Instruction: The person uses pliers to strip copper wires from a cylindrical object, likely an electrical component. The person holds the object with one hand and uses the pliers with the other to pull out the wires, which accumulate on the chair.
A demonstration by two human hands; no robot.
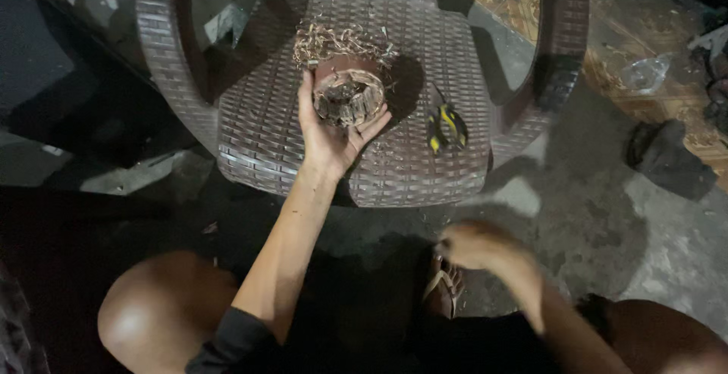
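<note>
Head view, looking straight down at a person seated before a brown woven plastic chair (394,169).

Left hand (330,135): arm stretched forward over the chair seat, palm up, fingers spread and cupped under a round cylindrical part (349,95) that looks like a motor stator, with a reddish-brown shell and dull copper windings showing at its open face. Grip is loose and wide, cradling the part from below and from the side; thumb lies along its left edge. The part sits near the middle of the seat, toward the back.

Just behind the part, touching or nearly touching it, lies a tangle of loose wire strands (341,40). Small scraps are scattered over the seat around it.

To the right of the part, apart from it, a pair of pliers with yellow-and-black handles (446,128) lies on the seat.

Right hand (474,244): low, near the person's own knee, above a sandalled foot (446,287) on the concrete floor (607,222). It is motion-blurred; fingers appear curled, but I cannot tell whether it holds anything.

Far right, on the floor, a dark shoe (667,158) and a crumpled clear plastic piece (644,72).
</note>
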